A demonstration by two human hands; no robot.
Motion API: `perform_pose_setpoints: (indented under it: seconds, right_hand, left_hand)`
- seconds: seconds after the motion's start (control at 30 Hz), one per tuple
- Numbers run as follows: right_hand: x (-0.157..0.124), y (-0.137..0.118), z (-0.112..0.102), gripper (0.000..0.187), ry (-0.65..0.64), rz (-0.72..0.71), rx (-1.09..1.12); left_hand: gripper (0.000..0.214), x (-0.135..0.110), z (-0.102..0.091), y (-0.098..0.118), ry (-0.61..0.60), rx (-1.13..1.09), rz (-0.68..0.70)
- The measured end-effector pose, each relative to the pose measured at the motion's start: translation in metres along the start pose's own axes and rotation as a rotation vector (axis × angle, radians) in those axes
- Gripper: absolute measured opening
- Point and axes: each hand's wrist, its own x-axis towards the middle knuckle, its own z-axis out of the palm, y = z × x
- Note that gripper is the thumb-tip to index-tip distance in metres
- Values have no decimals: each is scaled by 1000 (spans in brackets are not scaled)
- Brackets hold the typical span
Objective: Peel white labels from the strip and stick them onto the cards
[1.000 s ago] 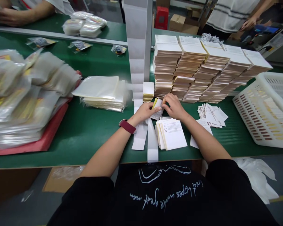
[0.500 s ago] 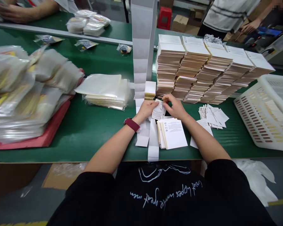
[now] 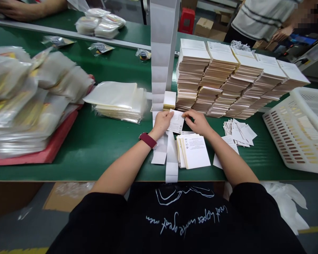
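A small white printed card (image 3: 177,123) is pinched at its left edge between the thumb and fingers of my left hand (image 3: 163,122). My right hand (image 3: 197,121) has its curled fingertips at the card's upper right edge. Just below lies a stack of larger white printed leaflets (image 3: 197,151) with yellowish edges. Behind my left hand stands a small pile of white labels or cards (image 3: 170,100). A long white folded paper strip (image 3: 159,63) hangs down beside it, and strip ends lie under my left wrist.
Tall leaflet stacks (image 3: 204,67) stand behind my right hand. Loose cards (image 3: 241,132) and a white plastic basket (image 3: 283,141) lie to the right. Leftward are clear bags (image 3: 116,98) and a heap of filled bags (image 3: 21,102). Other people are across the bench.
The card has tilted and risen slightly between my hands, showing more of its printed face. My left hand has shifted slightly. The view has moved a little.
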Motion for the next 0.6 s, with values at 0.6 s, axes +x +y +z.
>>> perform_pose_setpoints:
  seconds: [0.6]
  right_hand:
    - [2, -8, -16, 17, -298, 84, 237]
  left_hand:
    - [43, -1, 0, 4, 210, 160, 62]
